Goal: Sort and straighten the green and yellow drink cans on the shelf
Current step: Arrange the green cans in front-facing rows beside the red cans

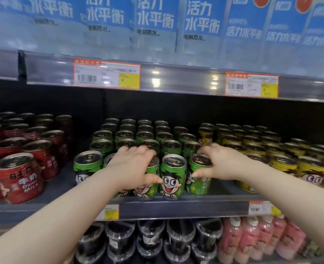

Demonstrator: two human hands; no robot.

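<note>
1. Head view, middle shelf: green cans in a block at centre, yellow cans just beside them on the right, red cans apart on the left.
2. Left hand: fingers curled over top of a front-row can, thumb across its front. Clamped on, not spread.
3. Right hand: fingers hooked over rim of the end can, thumb on its side. Also gripping.
4. Both gripped cans upright, long axis vertical, directly under the palms; one free can between them, cartoon face forward.
5. Likely next: twist each about its upright axis until faces match the free can. Right hand nearer the yellow block.
</note>
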